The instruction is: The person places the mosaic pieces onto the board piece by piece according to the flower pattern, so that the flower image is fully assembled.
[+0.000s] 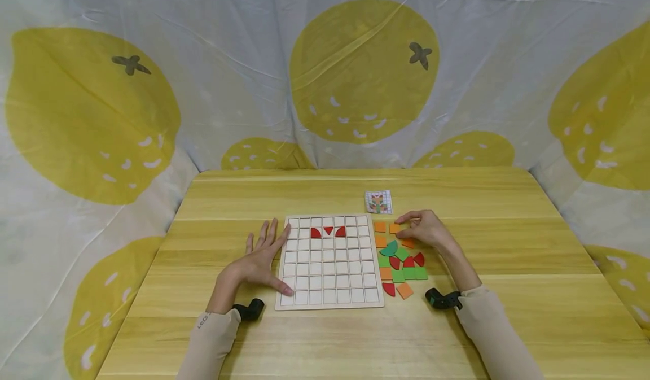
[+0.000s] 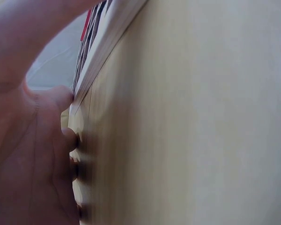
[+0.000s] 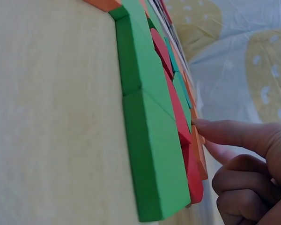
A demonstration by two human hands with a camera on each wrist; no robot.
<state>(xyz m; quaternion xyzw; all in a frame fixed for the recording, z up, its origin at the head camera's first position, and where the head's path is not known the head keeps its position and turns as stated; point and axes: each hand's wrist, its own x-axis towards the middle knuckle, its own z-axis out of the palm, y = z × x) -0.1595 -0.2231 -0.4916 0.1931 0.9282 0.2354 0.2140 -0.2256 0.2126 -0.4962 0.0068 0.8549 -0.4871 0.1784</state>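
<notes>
A pale gridded board (image 1: 330, 307) lies on the table, with a red triangle (image 1: 328, 231) between two red quarter-round pieces in an upper row. My left hand (image 1: 256, 264) is spread at the board's left edge, thumb and index finger touching it; the left wrist view shows the palm (image 2: 28, 154) beside that edge. Right of the board, my right hand (image 1: 426, 230) pinches an orange square (image 1: 394, 228) at the top of the loose pieces, thumb and index fingertip at its sides. In the right wrist view, other fingers of the hand (image 3: 253, 173) are curled.
Loose green squares (image 1: 416, 273), red quarter-rounds (image 1: 388, 289), orange pieces (image 1: 404, 290) and teal pieces (image 1: 389, 249) lie right of the board, some overlapping. A small patterned card (image 1: 378, 202) lies behind them. A lemon-print cloth (image 1: 365, 69) hangs behind the wooden table (image 1: 254, 193).
</notes>
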